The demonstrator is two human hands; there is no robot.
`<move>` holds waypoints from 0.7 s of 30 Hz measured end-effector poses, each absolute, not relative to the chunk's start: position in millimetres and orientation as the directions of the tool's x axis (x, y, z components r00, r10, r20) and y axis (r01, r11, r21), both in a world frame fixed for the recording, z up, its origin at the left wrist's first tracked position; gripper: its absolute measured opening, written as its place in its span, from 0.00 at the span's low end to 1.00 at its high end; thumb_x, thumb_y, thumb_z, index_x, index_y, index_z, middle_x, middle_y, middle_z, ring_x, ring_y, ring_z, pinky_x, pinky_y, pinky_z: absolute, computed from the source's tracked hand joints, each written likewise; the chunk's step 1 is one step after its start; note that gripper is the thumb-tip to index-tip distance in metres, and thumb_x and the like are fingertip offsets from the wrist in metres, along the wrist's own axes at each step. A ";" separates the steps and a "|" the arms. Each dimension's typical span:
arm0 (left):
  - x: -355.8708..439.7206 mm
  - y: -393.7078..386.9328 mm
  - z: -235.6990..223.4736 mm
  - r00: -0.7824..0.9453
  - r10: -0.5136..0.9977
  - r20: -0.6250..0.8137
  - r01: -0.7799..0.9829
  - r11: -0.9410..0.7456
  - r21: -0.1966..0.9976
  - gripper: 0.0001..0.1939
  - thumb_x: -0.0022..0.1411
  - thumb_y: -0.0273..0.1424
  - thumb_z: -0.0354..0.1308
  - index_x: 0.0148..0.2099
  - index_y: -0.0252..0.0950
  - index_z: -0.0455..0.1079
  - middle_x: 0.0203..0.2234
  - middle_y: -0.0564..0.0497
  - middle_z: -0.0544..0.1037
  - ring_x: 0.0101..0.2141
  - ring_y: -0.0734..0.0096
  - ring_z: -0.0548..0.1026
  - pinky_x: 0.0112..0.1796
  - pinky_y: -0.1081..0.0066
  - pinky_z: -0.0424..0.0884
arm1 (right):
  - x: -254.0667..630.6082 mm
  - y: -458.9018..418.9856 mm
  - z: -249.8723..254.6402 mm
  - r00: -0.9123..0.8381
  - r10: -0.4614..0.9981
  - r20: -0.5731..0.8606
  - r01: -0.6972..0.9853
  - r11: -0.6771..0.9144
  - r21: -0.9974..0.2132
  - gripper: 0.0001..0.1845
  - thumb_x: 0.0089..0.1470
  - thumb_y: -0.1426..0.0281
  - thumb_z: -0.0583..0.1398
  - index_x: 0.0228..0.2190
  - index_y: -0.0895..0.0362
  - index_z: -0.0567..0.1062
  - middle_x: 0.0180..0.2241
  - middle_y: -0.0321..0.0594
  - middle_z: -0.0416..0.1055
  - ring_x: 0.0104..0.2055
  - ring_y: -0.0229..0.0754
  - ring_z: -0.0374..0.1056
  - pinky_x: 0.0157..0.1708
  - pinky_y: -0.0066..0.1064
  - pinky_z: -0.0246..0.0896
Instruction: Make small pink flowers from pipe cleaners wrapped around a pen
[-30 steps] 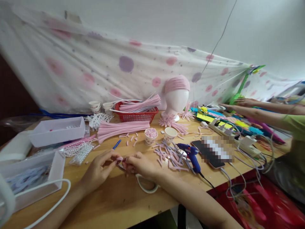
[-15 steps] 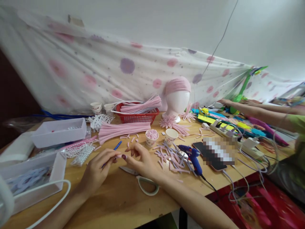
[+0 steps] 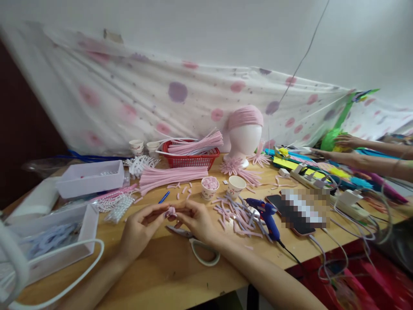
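Note:
A small curled piece of pink pipe cleaner (image 3: 171, 210) is pinched between the fingertips of my left hand (image 3: 142, 226) and my right hand (image 3: 195, 219). Just beyond my left fingers shows the end of a blue pen-like stick (image 3: 164, 197); the rest is hidden behind the hand. Scissors with pale handles (image 3: 206, 254) lie on the table, their blades partly under my right hand. A paper cup full of small pink pieces (image 3: 210, 189) stands beyond my right hand, beside another paper cup (image 3: 236, 187). Cut pink and grey stems (image 3: 238, 217) lie scattered to the right.
A blue glue gun (image 3: 269, 219) and a phone (image 3: 287, 215) lie at right, near power strips with cables (image 3: 346, 202). A red basket (image 3: 192, 160), long pink stems (image 3: 174, 177) and a foam head (image 3: 245, 140) stand behind. White trays (image 3: 88, 177) are left. Another person's arms (image 3: 364, 153) reach in.
My fingertips have come together on the pink piece; my right fingers, spread before, now pinch it. The view has shifted slightly left. The other person's hands have moved at the green item.

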State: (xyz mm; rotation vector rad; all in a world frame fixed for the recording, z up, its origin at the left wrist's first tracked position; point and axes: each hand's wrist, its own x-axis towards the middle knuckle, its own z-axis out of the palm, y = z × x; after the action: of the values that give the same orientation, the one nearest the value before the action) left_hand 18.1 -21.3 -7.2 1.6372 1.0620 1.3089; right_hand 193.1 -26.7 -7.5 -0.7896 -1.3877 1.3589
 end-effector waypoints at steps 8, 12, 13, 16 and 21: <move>16.8 -19.9 -8.8 0.128 0.891 0.436 0.191 -0.454 0.870 0.07 0.56 0.31 0.61 0.37 0.39 0.80 0.35 0.50 0.84 0.37 0.66 0.81 0.41 0.70 0.77 | 193.0 -29.9 -10.2 -0.302 0.908 0.291 -0.114 0.269 -0.956 0.15 0.56 0.61 0.60 0.40 0.59 0.73 0.34 0.42 0.79 0.37 0.42 0.77 0.36 0.32 0.74; 15.1 -18.8 -10.9 0.113 0.884 0.453 0.239 -0.467 0.852 0.08 0.56 0.31 0.60 0.37 0.39 0.80 0.35 0.50 0.84 0.37 0.65 0.80 0.42 0.68 0.77 | 192.9 -31.5 -6.6 -0.310 0.899 0.308 -0.109 0.288 -0.951 0.13 0.58 0.61 0.59 0.39 0.58 0.71 0.33 0.42 0.78 0.36 0.40 0.77 0.37 0.33 0.73; 15.0 -18.7 -11.3 0.105 0.885 0.454 0.259 -0.465 0.846 0.08 0.56 0.30 0.60 0.37 0.39 0.80 0.34 0.50 0.84 0.36 0.65 0.80 0.41 0.68 0.77 | 192.6 -31.6 -6.4 -0.311 0.900 0.304 -0.110 0.284 -0.952 0.13 0.57 0.61 0.59 0.38 0.58 0.71 0.33 0.41 0.78 0.36 0.40 0.76 0.37 0.33 0.73; 15.9 -19.9 -10.8 0.093 0.867 0.489 0.323 -0.491 0.809 0.07 0.55 0.30 0.60 0.35 0.39 0.79 0.32 0.51 0.83 0.34 0.65 0.80 0.39 0.68 0.76 | 189.8 -32.0 -8.6 -0.303 0.907 0.293 -0.119 0.269 -0.956 0.14 0.56 0.60 0.60 0.38 0.58 0.70 0.32 0.41 0.77 0.34 0.39 0.76 0.37 0.32 0.72; 21.2 -25.1 -5.7 0.114 0.781 0.614 0.352 -0.610 0.710 0.05 0.54 0.28 0.59 0.32 0.38 0.78 0.30 0.52 0.82 0.33 0.67 0.80 0.39 0.69 0.75 | 183.8 -32.9 -14.0 -0.237 0.925 0.297 -0.118 0.276 -0.954 0.15 0.54 0.59 0.62 0.36 0.58 0.70 0.28 0.39 0.75 0.30 0.38 0.73 0.33 0.30 0.70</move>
State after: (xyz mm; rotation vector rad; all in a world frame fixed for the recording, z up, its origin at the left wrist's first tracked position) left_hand 21.2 -25.1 -5.7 2.0109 1.1007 1.4997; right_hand 183.8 -32.9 -14.0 -0.7974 -1.4530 1.2013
